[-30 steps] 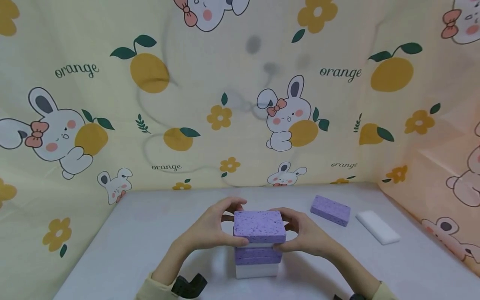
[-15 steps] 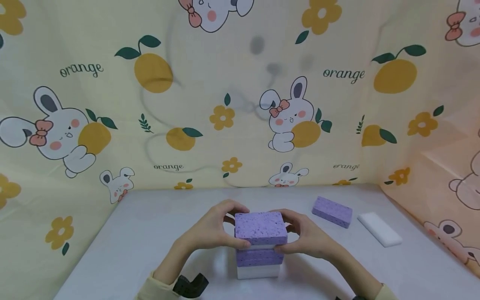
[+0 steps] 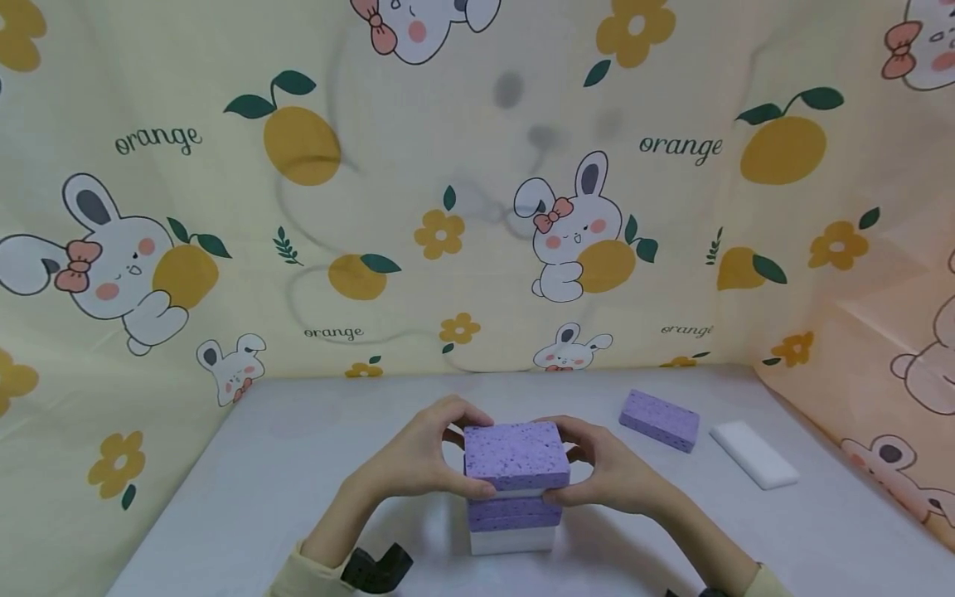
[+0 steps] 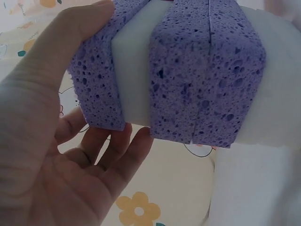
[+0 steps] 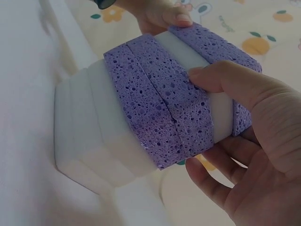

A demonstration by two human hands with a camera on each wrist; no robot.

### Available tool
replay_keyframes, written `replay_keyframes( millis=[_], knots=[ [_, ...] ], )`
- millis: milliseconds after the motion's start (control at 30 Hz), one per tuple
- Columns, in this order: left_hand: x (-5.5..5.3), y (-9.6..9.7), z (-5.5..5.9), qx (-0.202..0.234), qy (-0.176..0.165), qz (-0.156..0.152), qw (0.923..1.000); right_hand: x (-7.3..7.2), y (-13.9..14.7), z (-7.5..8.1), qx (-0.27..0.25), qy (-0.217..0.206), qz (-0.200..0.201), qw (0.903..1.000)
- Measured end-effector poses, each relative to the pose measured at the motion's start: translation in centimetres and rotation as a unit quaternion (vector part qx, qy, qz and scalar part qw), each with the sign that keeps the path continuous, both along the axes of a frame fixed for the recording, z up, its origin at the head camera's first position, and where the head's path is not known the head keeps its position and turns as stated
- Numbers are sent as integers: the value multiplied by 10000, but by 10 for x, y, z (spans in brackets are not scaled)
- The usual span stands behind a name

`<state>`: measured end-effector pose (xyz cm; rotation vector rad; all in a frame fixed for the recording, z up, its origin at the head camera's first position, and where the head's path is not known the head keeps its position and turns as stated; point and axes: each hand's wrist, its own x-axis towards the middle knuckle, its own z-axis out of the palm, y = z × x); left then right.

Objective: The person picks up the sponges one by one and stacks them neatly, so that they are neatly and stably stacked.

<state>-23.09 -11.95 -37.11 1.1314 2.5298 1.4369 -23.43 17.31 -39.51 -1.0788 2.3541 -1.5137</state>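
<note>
A stack of sponges stands upright at the front middle of the table, purple and white in layers. On top is a purple sponge [image 3: 516, 454], slightly askew; below it come a white sponge [image 4: 131, 70], two purple sponges [image 5: 157, 94] and several white sponges [image 5: 89, 127]. My left hand [image 3: 429, 452] grips the upper stack from the left, its thumb on the near edge of the top purple sponge and fingers behind. From the right, my right hand [image 3: 608, 468] grips the same upper layers, thumb tip over the upper white sponge's near side, fingers curving round the back.
Farther back on the right lie a loose purple sponge [image 3: 660, 420] and a loose white sponge [image 3: 753, 454], flat on the white table [image 3: 321, 431]. A cloth [image 3: 448, 166] printed with rabbits and oranges hangs behind the table and along its sides.
My left index finger, raised a second ago, has come down to the far edge of the top purple sponge. The camera view shifts slightly; the stack and loose sponges stay in place.
</note>
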Motion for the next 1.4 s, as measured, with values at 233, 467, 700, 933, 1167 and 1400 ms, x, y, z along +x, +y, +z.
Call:
replay_keyframes(
  millis=[233, 467, 700, 933, 1167, 1400],
  knots=[
    [0, -1, -2, -2, -38, -8, 10000, 0, 0, -1, 82, -85, -76, 9999],
    [-2, 0, -3, 70, -152, 14, 9999, -1, -1, 0, -3, -74, -18, 10000],
    [-1, 0, -3, -20, -277, 55, 9996, 0, -1, 1, 57, -240, -43, 9997],
    [-1, 0, -5, -46, -192, 13, 9998, -1, 2, 1, 107, -326, 10, 9994],
    [2, 1, -5, -79, -191, 81, 9998, -8, 35, 7, 310, 337, 381, 9982],
    [0, 3, -4, -87, -214, 79, 9997, -36, 112, -2, 1315, 972, -1764, 9707]
  ],
)
